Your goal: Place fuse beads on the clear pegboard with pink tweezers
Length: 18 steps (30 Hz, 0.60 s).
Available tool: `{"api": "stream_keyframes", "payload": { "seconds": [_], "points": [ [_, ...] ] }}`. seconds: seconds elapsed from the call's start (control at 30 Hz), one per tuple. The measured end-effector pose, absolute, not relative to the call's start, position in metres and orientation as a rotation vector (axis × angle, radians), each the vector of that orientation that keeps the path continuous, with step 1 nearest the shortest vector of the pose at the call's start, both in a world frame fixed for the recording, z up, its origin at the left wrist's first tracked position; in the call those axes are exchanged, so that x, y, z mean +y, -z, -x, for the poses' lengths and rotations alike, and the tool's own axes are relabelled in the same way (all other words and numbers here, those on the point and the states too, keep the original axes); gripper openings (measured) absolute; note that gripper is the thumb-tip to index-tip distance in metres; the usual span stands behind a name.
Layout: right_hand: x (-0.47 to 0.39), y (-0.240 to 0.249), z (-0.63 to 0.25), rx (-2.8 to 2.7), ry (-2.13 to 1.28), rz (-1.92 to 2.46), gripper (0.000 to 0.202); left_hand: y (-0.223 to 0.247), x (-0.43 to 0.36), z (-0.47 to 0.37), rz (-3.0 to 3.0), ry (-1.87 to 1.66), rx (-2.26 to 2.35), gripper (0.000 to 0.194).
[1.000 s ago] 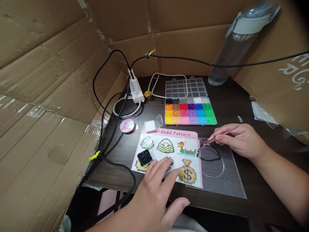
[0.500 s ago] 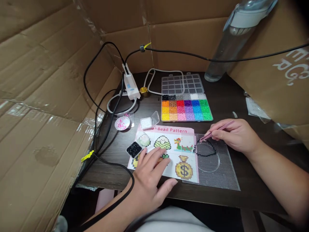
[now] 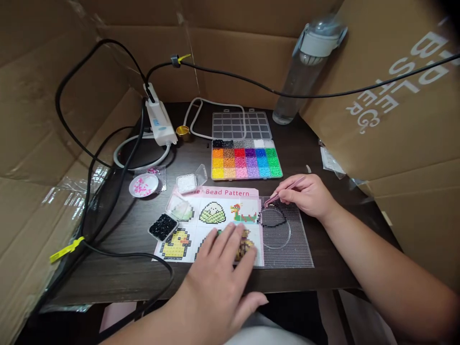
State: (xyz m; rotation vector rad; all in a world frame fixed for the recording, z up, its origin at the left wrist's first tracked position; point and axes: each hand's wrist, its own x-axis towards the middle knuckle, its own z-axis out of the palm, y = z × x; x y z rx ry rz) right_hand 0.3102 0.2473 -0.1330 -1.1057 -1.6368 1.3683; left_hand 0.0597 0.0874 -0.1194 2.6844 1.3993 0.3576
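My right hand pinches pink tweezers, their tips down near the upper left of a clear pegboard. A loop of black beads lies on that board beside a pale ring outline. With fingers spread, my left hand is over the lower right of the bead pattern sheet, covering part of the money bag picture. Whether it presses on the paper I cannot tell. An open box of black beads sits at the sheet's left edge, and a box of white beads at its top.
Behind the sheet lies a sorted bead case with its lid raised. A dish of pink beads, a power strip and black cables are on the left. A water bottle stands at the back right, with cardboard walls around.
The view has turned right, shifting the scene leftward. My left hand has slid right across the sheet, away from the black bead box. The tweezers stay near the bead loop.
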Motion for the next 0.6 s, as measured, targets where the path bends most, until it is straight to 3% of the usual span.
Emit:
{"api": "stream_keyframes", "payload": {
  "seconds": [0.17,0.47,0.6],
  "points": [
    [0.248,0.133,-0.311,-1.653,-1.383,1.090,0.021,0.108,0.102,-0.090,-2.838,-0.281,1.160,0.069],
    [0.247,0.132,-0.311,-1.643,-1.371,1.109,0.021,0.118,0.117,-0.102,-2.998,-0.632,0.484,0.048],
    [0.247,0.134,-0.312,-1.603,-1.370,1.109,0.021,0.122,0.117,-0.103,-3.045,-0.592,0.329,0.040]
  ]
}}
